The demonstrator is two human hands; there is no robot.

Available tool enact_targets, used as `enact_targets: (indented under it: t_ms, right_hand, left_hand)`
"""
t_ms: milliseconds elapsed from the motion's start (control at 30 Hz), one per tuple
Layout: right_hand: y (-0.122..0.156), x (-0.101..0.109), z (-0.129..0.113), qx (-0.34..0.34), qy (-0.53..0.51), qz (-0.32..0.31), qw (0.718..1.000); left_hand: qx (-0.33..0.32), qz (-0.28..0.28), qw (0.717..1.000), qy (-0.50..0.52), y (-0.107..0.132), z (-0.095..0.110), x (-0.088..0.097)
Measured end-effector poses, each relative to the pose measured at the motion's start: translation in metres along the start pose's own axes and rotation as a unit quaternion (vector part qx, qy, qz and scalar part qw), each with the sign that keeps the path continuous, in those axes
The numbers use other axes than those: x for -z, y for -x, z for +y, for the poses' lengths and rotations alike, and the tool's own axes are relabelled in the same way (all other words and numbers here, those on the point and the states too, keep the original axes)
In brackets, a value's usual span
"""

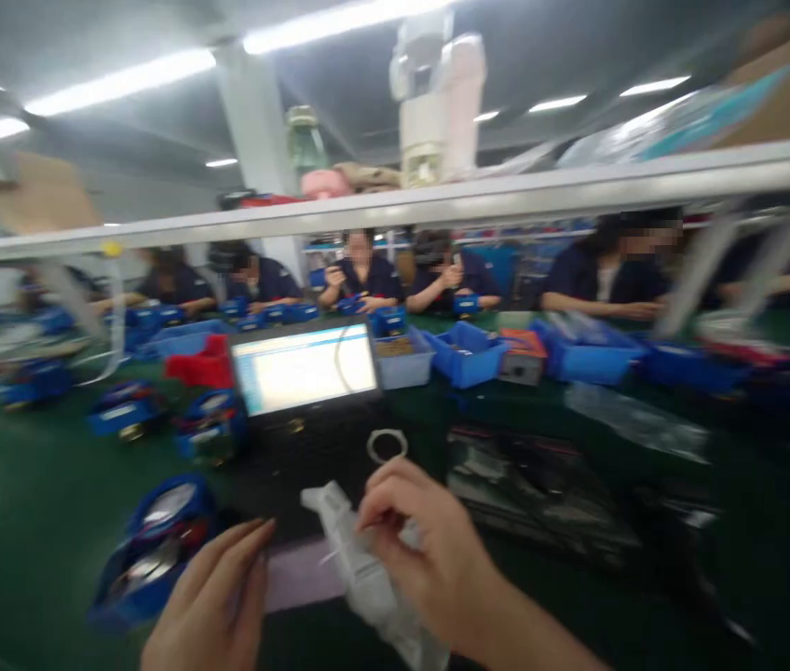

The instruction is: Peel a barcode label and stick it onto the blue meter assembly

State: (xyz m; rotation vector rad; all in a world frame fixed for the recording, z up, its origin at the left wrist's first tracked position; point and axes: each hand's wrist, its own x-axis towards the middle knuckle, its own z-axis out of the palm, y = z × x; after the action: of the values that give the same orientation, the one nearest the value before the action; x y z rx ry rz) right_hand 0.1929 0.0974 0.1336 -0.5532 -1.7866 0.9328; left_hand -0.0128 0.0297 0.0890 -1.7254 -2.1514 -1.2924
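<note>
Right hand (429, 550) pinches a clear plastic bag (367, 578) between thumb and fingers, near the front edge of the green worktop (32, 522). Left hand (210, 606) is open, fingers loose, just beside the bag, not touching it. Behind the bag lie a metal ring (387, 445) and a laptop (306, 373); a blue case (157, 545) is at the left.

Laptop (307, 391) blocks ahead; bare green table (24, 503) lies open leftward.
</note>
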Motion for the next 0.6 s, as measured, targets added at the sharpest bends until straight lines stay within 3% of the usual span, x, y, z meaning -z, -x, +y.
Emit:
enact_targets:
  t_ms: [67, 133, 233, 367, 467, 533, 600]
  right_hand:
    - [-0.003, 0.007, 0.003, 0.004, 0.005, -0.031, 0.999]
    - [-0.006, 0.009, 0.014, 0.005, 0.018, -0.060, 0.998]
    - [-0.003, 0.002, 0.024, 0.005, 0.027, -0.077, 0.997]
    - [0.000, -0.011, 0.030, -0.012, 0.033, -0.089, 0.995]
    - [-0.001, -0.019, 0.039, -0.024, 0.030, -0.100, 0.994]
    - [0.001, -0.022, 0.052, -0.039, 0.024, -0.102, 0.994]
    - [0.006, -0.026, 0.071, -0.055, 0.022, -0.096, 0.994]
  left_hand:
    - [-0.075, 0.052, 0.988, -0.122, 0.006, -0.018, 0.039]
    - [-0.130, 0.055, 0.965, -0.220, 0.006, -0.036, 0.066]
    - [-0.151, -0.019, 0.940, -0.306, 0.006, -0.061, 0.093]
    - [-0.208, -0.180, 0.887, -0.370, 0.004, -0.080, 0.108]
    - [-0.243, -0.259, 0.856, -0.376, -0.007, -0.085, 0.113]
    - [-0.264, -0.293, 0.857, -0.332, -0.016, -0.088, 0.115]
    - [-0.273, -0.311, 0.877, -0.243, -0.026, -0.094, 0.117]
